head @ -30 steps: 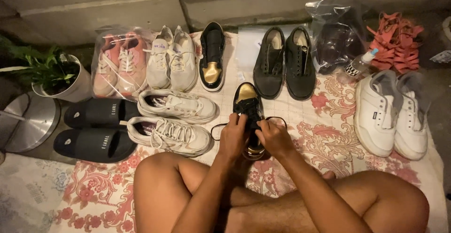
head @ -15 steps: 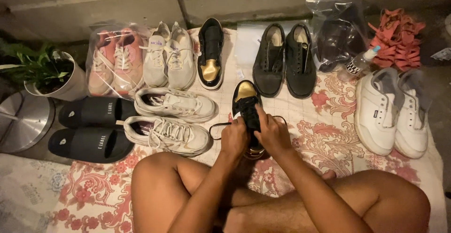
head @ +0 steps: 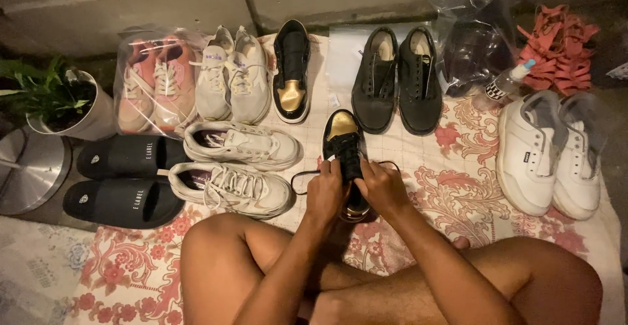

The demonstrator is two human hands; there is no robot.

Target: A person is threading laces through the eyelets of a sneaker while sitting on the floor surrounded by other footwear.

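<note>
A black high-top shoe with a gold toe (head: 343,138) lies on the flowered cloth (head: 458,187) in front of my crossed legs. My left hand (head: 326,193) and my right hand (head: 381,186) close on its black laces (head: 302,176), one on each side of the tongue. A loop of lace sticks out to the left. Its matching shoe (head: 292,70) stands further back.
Two white sneakers (head: 239,164) lie left of my hands, black slides (head: 124,181) beyond them. At the back are pink shoes in a bag (head: 154,79), pale sneakers (head: 232,76), black shoes (head: 396,79), a bagged dark item (head: 474,43). White sneakers (head: 546,151) lie right. A potted plant (head: 62,99) stands left.
My hands have shifted slightly on the laces of the black and gold shoe. The view has drifted a little. Nothing else has moved.
</note>
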